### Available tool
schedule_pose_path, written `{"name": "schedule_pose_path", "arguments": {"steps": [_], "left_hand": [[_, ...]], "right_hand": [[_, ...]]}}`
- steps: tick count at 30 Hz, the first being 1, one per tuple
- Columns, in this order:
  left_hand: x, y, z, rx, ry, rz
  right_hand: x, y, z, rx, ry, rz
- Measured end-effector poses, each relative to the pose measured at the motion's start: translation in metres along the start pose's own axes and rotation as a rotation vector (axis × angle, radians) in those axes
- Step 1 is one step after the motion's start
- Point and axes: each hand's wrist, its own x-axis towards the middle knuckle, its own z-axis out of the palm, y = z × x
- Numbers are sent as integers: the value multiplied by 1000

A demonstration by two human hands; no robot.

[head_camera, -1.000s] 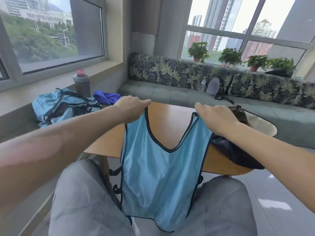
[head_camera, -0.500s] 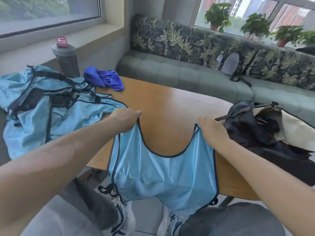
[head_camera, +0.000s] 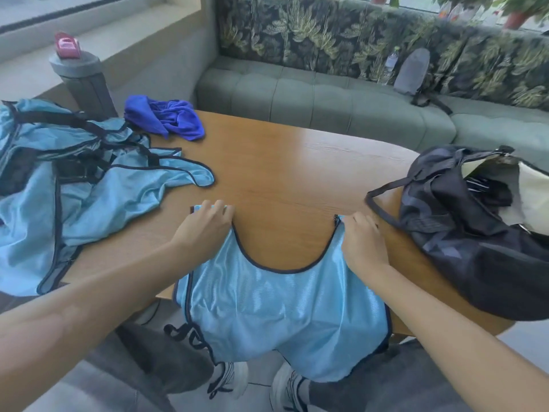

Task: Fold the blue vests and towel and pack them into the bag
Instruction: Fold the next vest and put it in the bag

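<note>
Gripping vest [head_camera: 276, 316] straps w/ both hands, neck pointing away, hem overhanging table [head_camera: 282, 162].

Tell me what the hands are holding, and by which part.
Both hold one blue vest by its shoulder straps: left hand on the left strap, right hand on the right, both down on the table.

Grey bottle [head_camera: 86, 81] with pink cap stood upright at wooden table's [head_camera: 291, 173] far left corner. Green tufted sofa [head_camera: 326, 99] ran behind, leaf-print backrest. Clear bottle [head_camera: 389, 63] and grey pouch [head_camera: 411, 72] rested on sofa.
</note>
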Motion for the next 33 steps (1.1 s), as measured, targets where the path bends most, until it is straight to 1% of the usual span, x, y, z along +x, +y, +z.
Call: {"name": "schedule_pose_path", "arguments": {"steps": [2, 4, 6, 7, 11, 12, 15, 21, 28, 33], "left_hand": [[-7, 10, -11, 44, -62, -25], [-10, 22, -11, 10, -135, -19], [-3, 30, -1, -145, -137, -41], [2, 34, 4, -220, -144, -80], [25, 50, -4, -506, -191, -231], [31, 51, -8, -545, -166, -247], [56, 44, -5, -507, -54, -234], [128, 18, 10, -530, 34, -257], [215, -23, 27, -534, 22, -301], [267, -52, 39, -532, 26, -284]], "right_hand": [[-12, -5, 1, 39, -81, 13], [-22, -7, 4, 90, -131, 20], [-25, -10, 7, 142, -147, 19], [-22, -10, 9, 156, -154, 10], [-3, -10, 20, 125, -193, -39], [4, -9, 22, 116, -196, -45], [30, -4, 29, 106, -185, -43], [109, 5, 45, 117, -160, -42], [202, 19, 66, 126, -143, -40], [270, 30, 84, 128, -111, -27]]}}
